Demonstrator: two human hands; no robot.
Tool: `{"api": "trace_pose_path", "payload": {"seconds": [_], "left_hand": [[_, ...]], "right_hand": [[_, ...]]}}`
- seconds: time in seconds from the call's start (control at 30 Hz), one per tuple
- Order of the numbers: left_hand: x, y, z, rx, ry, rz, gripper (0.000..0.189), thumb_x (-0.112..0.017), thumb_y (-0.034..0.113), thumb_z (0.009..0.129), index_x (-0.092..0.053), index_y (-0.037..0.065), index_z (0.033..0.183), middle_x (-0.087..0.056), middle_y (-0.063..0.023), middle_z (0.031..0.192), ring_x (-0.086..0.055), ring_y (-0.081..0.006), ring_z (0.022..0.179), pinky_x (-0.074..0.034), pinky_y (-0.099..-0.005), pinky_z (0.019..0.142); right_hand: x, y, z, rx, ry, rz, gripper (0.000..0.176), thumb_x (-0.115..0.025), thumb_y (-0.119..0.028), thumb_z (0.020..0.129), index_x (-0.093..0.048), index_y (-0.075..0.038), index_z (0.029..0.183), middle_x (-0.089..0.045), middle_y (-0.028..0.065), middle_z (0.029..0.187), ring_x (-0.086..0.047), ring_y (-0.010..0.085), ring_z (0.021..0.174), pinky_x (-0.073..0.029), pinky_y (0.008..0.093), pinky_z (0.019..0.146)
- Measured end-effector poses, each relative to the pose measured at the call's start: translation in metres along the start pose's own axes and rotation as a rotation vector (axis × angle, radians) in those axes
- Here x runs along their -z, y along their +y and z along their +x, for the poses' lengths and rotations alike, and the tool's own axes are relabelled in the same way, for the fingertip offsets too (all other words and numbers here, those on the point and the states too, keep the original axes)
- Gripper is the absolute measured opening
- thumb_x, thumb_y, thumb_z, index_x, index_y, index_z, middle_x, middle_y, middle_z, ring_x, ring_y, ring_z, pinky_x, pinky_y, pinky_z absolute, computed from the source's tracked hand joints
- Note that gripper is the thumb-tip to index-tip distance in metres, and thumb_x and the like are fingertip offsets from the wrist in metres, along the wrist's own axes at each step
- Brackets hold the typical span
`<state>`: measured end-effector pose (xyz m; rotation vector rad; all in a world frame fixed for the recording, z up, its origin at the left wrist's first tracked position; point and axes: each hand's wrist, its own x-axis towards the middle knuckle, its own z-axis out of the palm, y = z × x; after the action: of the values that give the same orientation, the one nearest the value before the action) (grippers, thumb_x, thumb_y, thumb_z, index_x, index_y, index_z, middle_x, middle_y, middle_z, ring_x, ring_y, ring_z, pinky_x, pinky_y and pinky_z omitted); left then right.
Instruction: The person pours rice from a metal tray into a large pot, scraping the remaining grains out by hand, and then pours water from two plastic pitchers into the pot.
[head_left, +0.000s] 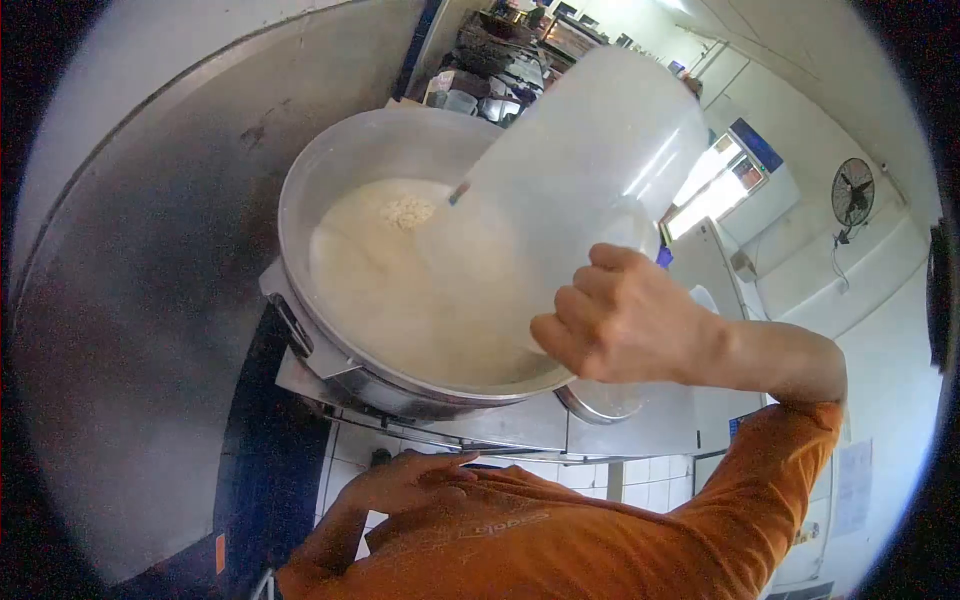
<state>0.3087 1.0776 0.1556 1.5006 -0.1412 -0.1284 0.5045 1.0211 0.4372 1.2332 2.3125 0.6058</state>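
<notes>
My right hand (615, 325) grips a translucent plastic jug (580, 170) and holds it tilted over a large metal pot (300, 190). The pot is filled with a milky white liquid (390, 280) with a patch of foam or grains near its far side. A thin utensil handle (459, 192) sticks up from the liquid beside the jug's mouth. My left hand (405, 482) lies low, fingers flat and apart, resting against my orange shirt just below the stove's edge; it holds nothing.
The pot sits on a steel stove (520, 425) with a second burner ring (600, 400) beside it. A steel backsplash (150, 300) lines the left. White tiles show below, shelves of kitchenware stand behind, and a wall fan (853, 195) hangs at right.
</notes>
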Motion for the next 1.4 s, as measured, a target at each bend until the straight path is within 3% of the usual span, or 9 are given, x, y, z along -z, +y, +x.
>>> {"api": "trace_pose_path", "payload": {"seconds": [0.1, 0.33, 0.43, 0.5, 0.7, 0.93, 1.2, 1.33, 1.4], "left_hand": [[0.002, 0.004, 0.001, 0.061, 0.017, 0.095, 0.057, -0.061, 0.024, 0.088, -0.038, 0.009, 0.138, -0.064, -0.0117, 0.113, -0.061, -0.0217, 0.103, -0.045, -0.0333, 0.091], [-0.003, 0.009, 0.004, 0.054, 0.017, 0.069, 0.056, -0.061, 0.023, 0.088, -0.038, 0.009, 0.138, -0.063, -0.0115, 0.114, -0.062, -0.0208, 0.102, -0.045, -0.0326, 0.09], [-0.001, 0.02, 0.007, 0.182, -0.054, 0.133, 0.057, -0.06, 0.024, 0.09, -0.036, 0.01, 0.14, -0.062, -0.0077, 0.117, -0.058, -0.0194, 0.104, -0.044, -0.0329, 0.092], [-0.002, 0.02, 0.008, 0.056, -0.039, 0.142, 0.057, -0.06, 0.025, 0.09, -0.036, 0.01, 0.14, -0.062, -0.008, 0.117, -0.057, -0.02, 0.107, -0.043, -0.0331, 0.093], [-0.002, 0.018, 0.018, 0.135, -0.092, 0.164, 0.06, -0.06, 0.026, 0.089, -0.033, 0.009, 0.141, -0.059, -0.0086, 0.12, -0.056, -0.0202, 0.109, -0.042, -0.0353, 0.095], [-0.01, 0.02, 0.029, 0.066, -0.071, 0.36, 0.061, -0.059, 0.027, 0.09, -0.032, 0.008, 0.141, -0.058, -0.0085, 0.122, -0.055, -0.0211, 0.111, -0.039, -0.0359, 0.098], [-0.026, 0.015, 0.033, 0.187, -0.054, 0.293, 0.059, -0.056, 0.033, 0.09, -0.036, 0.008, 0.139, -0.054, -0.0086, 0.129, -0.05, -0.0242, 0.12, -0.036, -0.0361, 0.101], [-0.036, 0.024, 0.045, 0.284, -0.079, 0.352, 0.059, -0.057, 0.036, 0.09, -0.038, 0.008, 0.137, -0.052, -0.0068, 0.131, -0.048, -0.0258, 0.122, -0.036, -0.036, 0.101], [-0.041, 0.025, 0.056, 0.225, -0.034, 0.354, 0.062, -0.063, 0.035, 0.086, -0.04, 0.006, 0.136, -0.062, -0.0126, 0.116, -0.059, -0.0249, 0.107, -0.043, -0.0347, 0.093]], "right_hand": [[-0.001, 0.012, -0.008, -0.066, 0.095, -0.089, 0.011, -0.06, -0.017, 0.065, -0.053, -0.009, 0.064, -0.048, 0.0001, 0.052, -0.055, 0.0158, 0.051, -0.043, 0.0305, 0.052], [0.019, 0.037, -0.046, -0.295, 0.272, -0.186, 0.016, -0.062, -0.018, 0.062, -0.051, -0.009, 0.069, -0.043, 0.0008, 0.056, -0.053, 0.0174, 0.052, -0.04, 0.0317, 0.049], [0.007, 0.038, -0.066, -0.327, 0.313, -0.131, 0.018, -0.063, -0.018, 0.064, -0.05, -0.008, 0.071, -0.041, 0.0016, 0.056, -0.052, 0.0185, 0.051, -0.039, 0.0323, 0.048], [0.003, 0.035, -0.078, -0.344, 0.318, -0.099, 0.018, -0.063, -0.019, 0.065, -0.049, -0.008, 0.071, -0.041, 0.0018, 0.056, -0.052, 0.0188, 0.051, -0.038, 0.0327, 0.047], [0.01, 0.029, -0.1, -0.417, 0.397, -0.071, 0.021, -0.065, -0.021, 0.066, -0.048, -0.008, 0.07, -0.04, 0.0024, 0.056, -0.049, 0.0191, 0.049, -0.036, 0.0325, 0.046], [-0.016, 0.028, -0.106, -0.279, 0.382, 0.038, 0.022, -0.065, -0.022, 0.067, -0.048, -0.009, 0.068, -0.04, 0.0015, 0.055, -0.048, 0.0181, 0.047, -0.038, 0.0317, 0.046], [-0.038, 0.036, -0.111, -0.137, 0.475, -0.06, 0.019, -0.063, -0.022, 0.066, -0.049, -0.01, 0.068, -0.04, -0.0003, 0.054, -0.05, 0.0169, 0.049, -0.038, 0.0305, 0.045], [-0.045, 0.04, -0.116, -0.2, 0.567, -0.107, 0.018, -0.061, -0.021, 0.066, -0.047, -0.01, 0.066, -0.042, -0.0009, 0.053, -0.049, 0.0161, 0.047, -0.039, 0.031, 0.045], [-0.052, 0.044, -0.128, -0.266, 0.578, -0.057, 0.021, -0.064, -0.023, 0.068, -0.047, -0.01, 0.067, -0.045, 0.0013, 0.054, -0.051, 0.0201, 0.048, -0.04, 0.0335, 0.045]]}}
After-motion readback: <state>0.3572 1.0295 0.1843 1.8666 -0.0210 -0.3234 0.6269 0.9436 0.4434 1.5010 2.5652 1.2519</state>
